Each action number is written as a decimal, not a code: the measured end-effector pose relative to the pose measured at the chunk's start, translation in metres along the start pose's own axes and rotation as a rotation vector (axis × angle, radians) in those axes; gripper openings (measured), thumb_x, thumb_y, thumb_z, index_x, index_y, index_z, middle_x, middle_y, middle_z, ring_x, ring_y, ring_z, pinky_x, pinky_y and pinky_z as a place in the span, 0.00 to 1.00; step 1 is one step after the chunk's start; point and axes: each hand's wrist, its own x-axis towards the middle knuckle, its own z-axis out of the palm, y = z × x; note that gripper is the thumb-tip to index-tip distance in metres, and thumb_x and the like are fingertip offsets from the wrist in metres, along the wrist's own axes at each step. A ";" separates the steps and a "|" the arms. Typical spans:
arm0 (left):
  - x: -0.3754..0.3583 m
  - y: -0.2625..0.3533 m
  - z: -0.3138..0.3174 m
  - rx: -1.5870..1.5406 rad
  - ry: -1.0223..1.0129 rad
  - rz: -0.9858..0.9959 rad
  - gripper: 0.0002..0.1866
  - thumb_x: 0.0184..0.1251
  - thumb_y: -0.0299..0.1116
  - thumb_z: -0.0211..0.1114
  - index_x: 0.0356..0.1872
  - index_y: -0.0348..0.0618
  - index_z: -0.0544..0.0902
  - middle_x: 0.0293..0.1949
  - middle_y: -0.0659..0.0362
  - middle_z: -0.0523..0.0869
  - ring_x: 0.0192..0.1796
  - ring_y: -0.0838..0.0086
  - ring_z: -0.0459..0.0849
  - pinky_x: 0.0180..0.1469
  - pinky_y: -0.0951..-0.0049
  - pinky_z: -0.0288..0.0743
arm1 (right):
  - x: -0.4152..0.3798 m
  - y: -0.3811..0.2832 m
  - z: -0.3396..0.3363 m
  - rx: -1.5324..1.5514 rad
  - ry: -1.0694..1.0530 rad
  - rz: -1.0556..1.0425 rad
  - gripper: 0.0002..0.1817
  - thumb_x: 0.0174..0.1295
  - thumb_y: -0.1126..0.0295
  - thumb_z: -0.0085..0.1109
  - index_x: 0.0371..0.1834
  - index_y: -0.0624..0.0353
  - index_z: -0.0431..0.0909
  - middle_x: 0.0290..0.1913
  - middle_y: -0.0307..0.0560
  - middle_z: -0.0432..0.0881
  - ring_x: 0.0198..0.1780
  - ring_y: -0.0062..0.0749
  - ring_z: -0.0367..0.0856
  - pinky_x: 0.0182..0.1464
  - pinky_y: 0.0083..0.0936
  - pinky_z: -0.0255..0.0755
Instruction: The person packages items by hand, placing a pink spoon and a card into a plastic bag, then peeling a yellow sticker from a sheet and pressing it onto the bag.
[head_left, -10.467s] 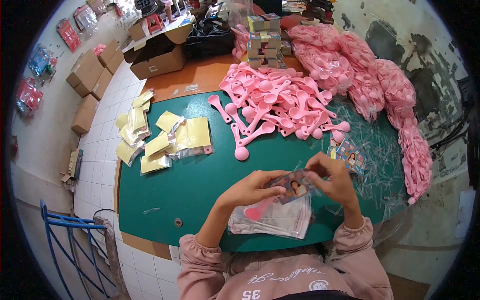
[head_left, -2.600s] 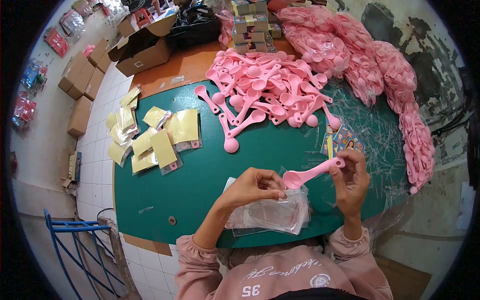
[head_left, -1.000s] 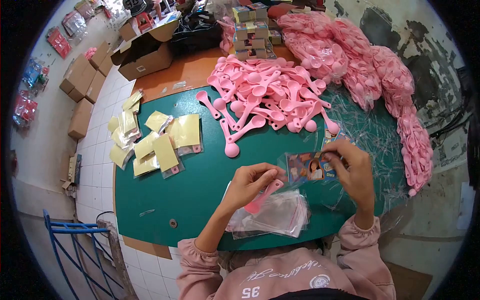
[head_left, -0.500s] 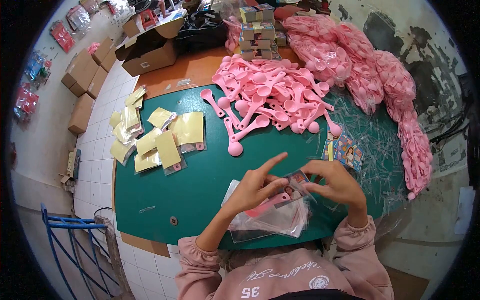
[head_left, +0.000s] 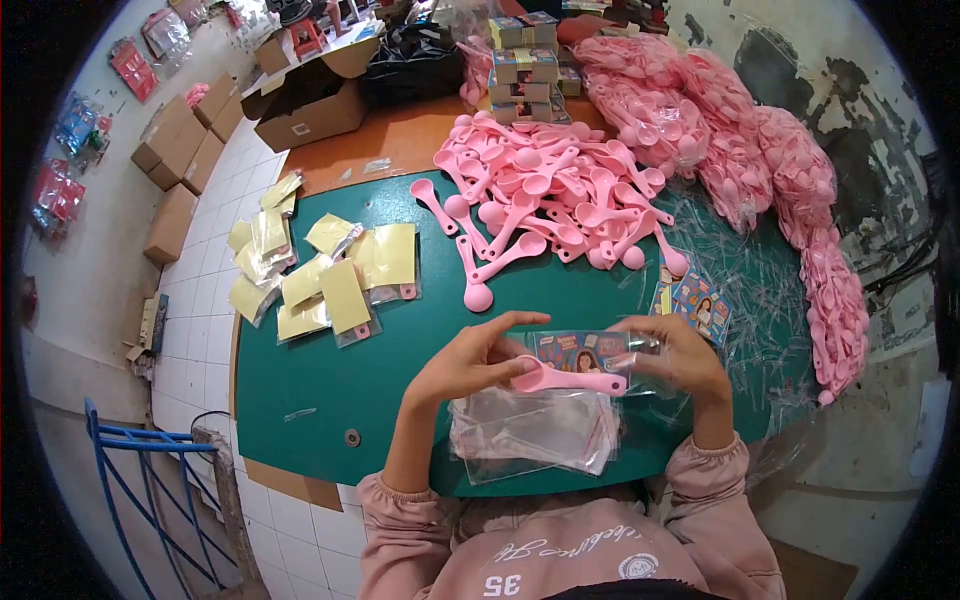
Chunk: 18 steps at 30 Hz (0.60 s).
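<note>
Between my hands is a clear plastic bag (head_left: 640,378) held level, with a colourful printed card (head_left: 558,348) showing in it. A pink measuring spoon (head_left: 580,381) lies along the card's lower edge, bowl to the left. My left hand (head_left: 470,362) is closed on the bag's left end, thumb by the spoon's bowl and index finger stretched out. The bag's right end is gripped in my right hand (head_left: 685,355), its fingertips partly behind the plastic. Below them, a stack of clear bags (head_left: 535,440) rests on the green table (head_left: 330,390).
Loose pink spoons (head_left: 560,190) are heaped at the back, with bulging bags of spoons (head_left: 720,150) to the right. Finished-looking packs with yellow backs (head_left: 345,298) lie left. Printed cards (head_left: 705,305) and plastic scraps (head_left: 745,340) are at right.
The bag has turned level and its card and spoon now show fully. My left hand has moved slightly left, and my right hand has shifted to the bag's right end.
</note>
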 end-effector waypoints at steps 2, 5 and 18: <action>0.000 0.002 0.001 -0.032 0.008 -0.002 0.26 0.61 0.31 0.63 0.60 0.44 0.66 0.32 0.61 0.82 0.32 0.85 0.77 0.31 0.82 0.72 | 0.000 -0.005 -0.006 -0.059 -0.049 0.131 0.11 0.44 0.71 0.69 0.23 0.62 0.74 0.20 0.34 0.71 0.26 0.14 0.67 0.29 0.15 0.62; 0.001 -0.011 0.004 -0.061 0.080 0.074 0.26 0.61 0.30 0.62 0.61 0.45 0.65 0.32 0.59 0.82 0.34 0.81 0.79 0.33 0.81 0.75 | 0.005 0.006 0.003 -0.030 0.083 0.021 0.09 0.45 0.73 0.68 0.27 0.64 0.77 0.20 0.34 0.73 0.27 0.14 0.68 0.30 0.15 0.63; -0.042 -0.036 0.090 -0.605 0.244 -0.045 0.33 0.71 0.24 0.39 0.67 0.52 0.30 0.49 0.43 0.77 0.51 0.61 0.79 0.52 0.68 0.75 | -0.020 -0.002 0.049 -0.706 -0.215 -0.303 0.17 0.48 0.70 0.62 0.43 0.56 0.75 0.43 0.48 0.74 0.46 0.43 0.72 0.47 0.34 0.68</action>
